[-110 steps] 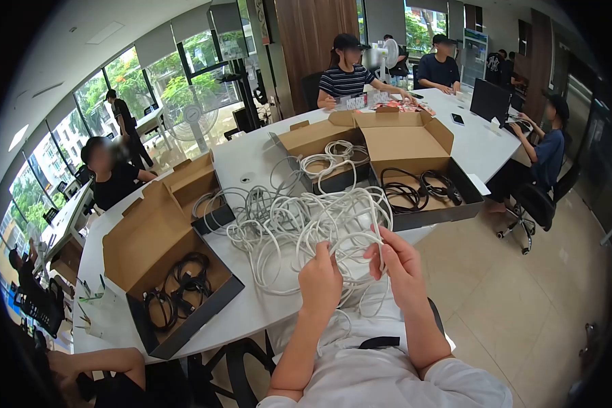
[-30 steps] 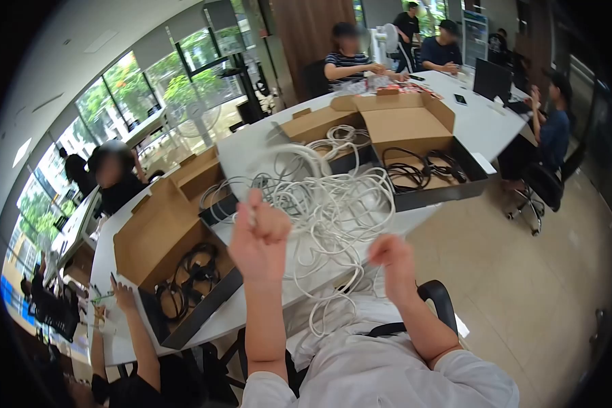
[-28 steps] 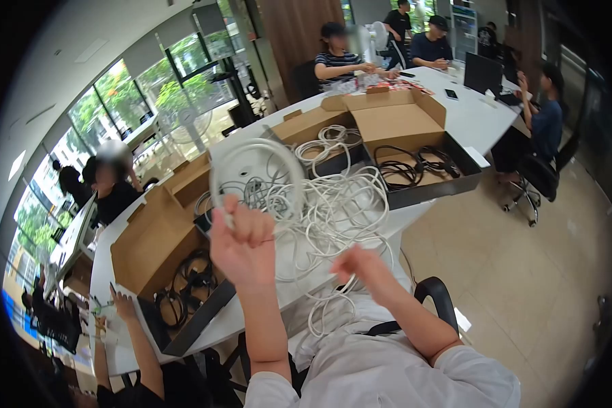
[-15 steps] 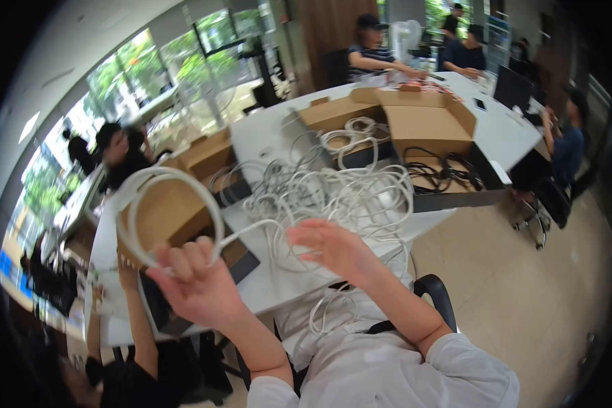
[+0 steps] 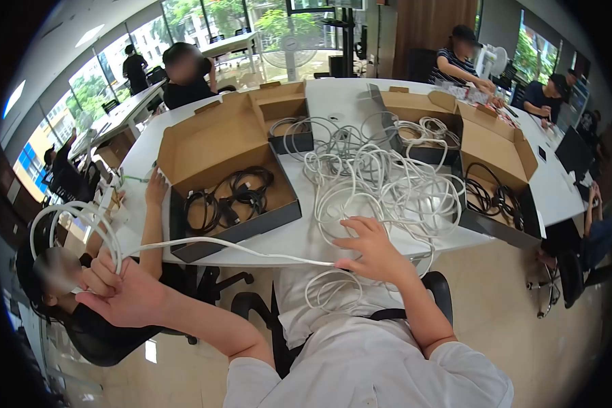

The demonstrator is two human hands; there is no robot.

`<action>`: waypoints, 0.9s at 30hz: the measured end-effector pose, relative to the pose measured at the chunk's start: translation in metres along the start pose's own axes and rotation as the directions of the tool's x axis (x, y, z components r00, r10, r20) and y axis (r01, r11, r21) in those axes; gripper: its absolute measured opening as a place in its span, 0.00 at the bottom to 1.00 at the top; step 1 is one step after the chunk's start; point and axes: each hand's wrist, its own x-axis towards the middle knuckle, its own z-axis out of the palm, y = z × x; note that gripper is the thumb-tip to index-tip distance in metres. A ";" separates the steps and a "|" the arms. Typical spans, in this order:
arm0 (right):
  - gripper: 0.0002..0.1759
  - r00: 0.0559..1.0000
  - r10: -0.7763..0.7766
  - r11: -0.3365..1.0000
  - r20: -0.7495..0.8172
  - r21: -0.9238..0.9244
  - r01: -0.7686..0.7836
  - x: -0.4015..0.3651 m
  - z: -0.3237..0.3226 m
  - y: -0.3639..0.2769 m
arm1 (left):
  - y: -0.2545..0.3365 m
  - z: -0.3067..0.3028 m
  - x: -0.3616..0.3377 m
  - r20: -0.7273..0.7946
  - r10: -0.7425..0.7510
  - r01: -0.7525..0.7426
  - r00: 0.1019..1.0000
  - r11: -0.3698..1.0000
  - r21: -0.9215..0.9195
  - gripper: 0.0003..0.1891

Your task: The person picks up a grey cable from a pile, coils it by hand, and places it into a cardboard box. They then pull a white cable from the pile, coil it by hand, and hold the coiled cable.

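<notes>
My left hand is raised at the left, its fingers closed around a coil of white cable with several loops standing above the fist. From it a single stretch of this cable runs right, nearly straight, to the thumb of my right hand. That right hand is in front of my lap with its fingers spread apart; the cable meets the thumb, and its path beneath the hand is hidden. Loose loops of white cable hang over my lap. Beyond my right hand lies a big tangle of white and grey cables on the table.
A cardboard box with black cables stands left of the tangle, and another box with black cables stands right. Smaller boxes sit farther back. A co-worker's hand touches the left box. Several people sit around the table.
My left hand has moved left with the coil, lengthening the stretch of cable between my hands. The right hand's fingers have spread. The view has turned left.
</notes>
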 end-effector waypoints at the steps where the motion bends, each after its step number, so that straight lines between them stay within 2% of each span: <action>1: 0.16 0.999 -0.025 0.999 0.034 0.044 0.024 0.000 -0.009 0.001 | 0.007 -0.003 0.004 -0.005 0.028 -0.028 1.000 0.999 0.029 0.18; 2: 0.16 0.997 -0.045 0.995 0.069 0.088 0.039 0.000 -0.015 0.005 | 0.014 -0.006 0.007 -0.012 0.050 -0.050 0.999 0.997 0.056 0.18; 5: 0.15 0.998 -0.039 0.998 0.050 0.048 0.037 -0.005 -0.019 0.023 | 0.036 -0.021 0.016 0.011 0.074 -0.075 0.997 0.993 0.089 0.19; 8: 0.19 0.996 -0.010 0.999 -0.089 -0.034 0.007 -0.001 -0.027 0.035 | 0.050 -0.033 0.020 0.017 0.094 -0.095 0.995 0.990 0.102 0.19; 11: 0.21 0.999 0.033 0.998 -0.031 -0.053 -0.034 0.009 -0.051 0.040 | 0.064 -0.045 0.028 0.049 0.064 -0.069 0.997 0.994 0.087 0.19; 12: 0.24 0.998 0.048 0.999 0.039 -0.013 -0.047 0.011 -0.057 0.050 | 0.070 -0.052 0.031 0.039 0.071 -0.075 0.997 0.992 0.106 0.19; 15: 0.27 0.990 0.113 0.992 0.086 -0.058 -0.109 0.015 -0.077 0.070 | 0.083 -0.066 0.040 0.070 0.079 -0.089 0.994 0.984 0.154 0.19; 16: 0.31 0.995 0.099 0.990 0.009 -0.103 -0.097 0.012 -0.081 0.078 | 0.086 -0.070 0.043 0.057 0.090 -0.099 0.994 0.980 0.171 0.19; 20: 0.34 0.987 0.101 0.952 -0.126 -0.278 -0.133 0.014 -0.113 0.098 | 0.104 -0.084 0.050 0.046 0.095 -0.102 0.994 0.978 0.179 0.18; 22: 0.32 0.978 0.134 0.980 -0.162 -0.122 -0.154 0.009 -0.119 0.122 | 0.112 -0.089 0.055 0.076 0.061 -0.069 0.995 0.992 0.109 0.18; 23: 0.30 0.972 0.151 0.986 -0.178 -0.042 -0.161 0.006 -0.122 0.135 | 0.115 -0.089 0.056 0.034 0.086 -0.091 0.996 0.985 0.150 0.19; 24: 0.29 0.954 0.249 0.968 -0.165 0.057 -0.243 0.005 -0.129 0.144 | 0.117 -0.087 0.058 -0.007 0.114 -0.111 0.993 0.975 0.192 0.19; 25: 0.29 0.944 0.227 0.972 -0.240 0.003 -0.233 0.003 -0.132 0.156 | 0.119 -0.085 0.059 -0.047 0.143 -0.129 0.989 0.964 0.234 0.19; 27: 0.28 0.909 0.170 0.969 -0.381 -0.105 -0.225 0.000 -0.132 0.177 | 0.136 -0.103 0.070 -0.004 0.161 -0.156 0.987 0.960 0.231 0.19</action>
